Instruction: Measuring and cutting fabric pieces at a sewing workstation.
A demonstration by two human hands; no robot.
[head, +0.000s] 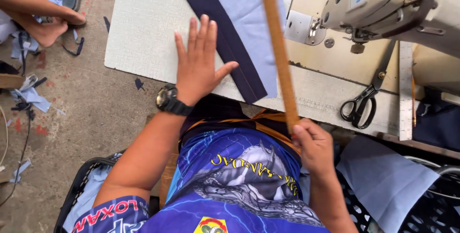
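My left hand, with a black wristwatch on the wrist, lies flat with fingers spread on the white table, its thumb touching a dark navy fabric strip. The strip runs along the edge of a light blue fabric piece. My right hand is closed around the lower end of a long wooden ruler, which rises tilted across the blue fabric toward the top of the view.
A white sewing machine stands at the right, with black scissors and a metal ruler on the table beside it. Black baskets hold blue fabric at lower left and right. Another person's feet rest on the scrap-strewn floor.
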